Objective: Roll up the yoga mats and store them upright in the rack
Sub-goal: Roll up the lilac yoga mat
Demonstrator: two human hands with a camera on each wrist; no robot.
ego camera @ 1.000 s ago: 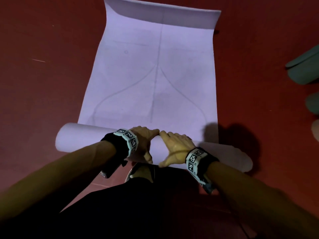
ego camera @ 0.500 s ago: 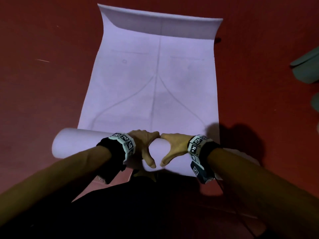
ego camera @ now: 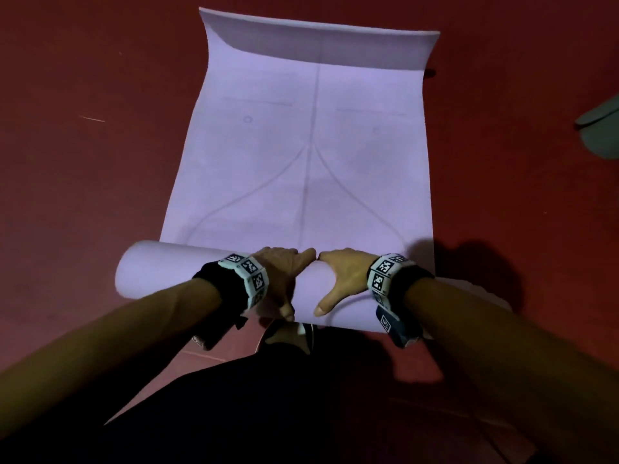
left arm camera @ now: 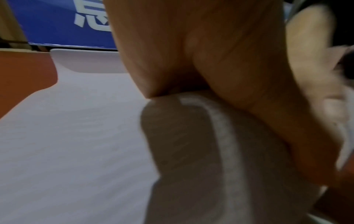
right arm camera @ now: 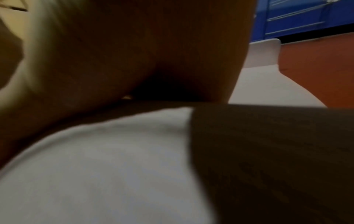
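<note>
A lavender yoga mat (ego camera: pixel 308 145) lies lengthwise on the red floor, its far end curled upward. Its near end is wound into a thick roll (ego camera: pixel 160 272) lying crosswise in front of me. My left hand (ego camera: pixel 281 272) and right hand (ego camera: pixel 341 272) sit side by side on the middle of the roll. On both, the fingers wrap over the far side, the thumbs lie on the near side, and the index fingers almost touch. The left wrist view shows my left hand (left arm camera: pixel 210 53) over the roll (left arm camera: pixel 191 151). The right wrist view shows my right hand (right arm camera: pixel 134 53) on the roll (right arm camera: pixel 114 166).
Red floor (ego camera: pixel 83 179) surrounds the mat on all sides. A grey-green object (ego camera: pixel 599 128) lies at the right edge. A shoe (ego camera: pixel 288 336) shows just behind the roll. A blue panel (left arm camera: pixel 57 22) stands beyond the mat's far end.
The roll has moved forward over the flat mat and taken up more of it. Both hands stayed on its middle, turning over it.
</note>
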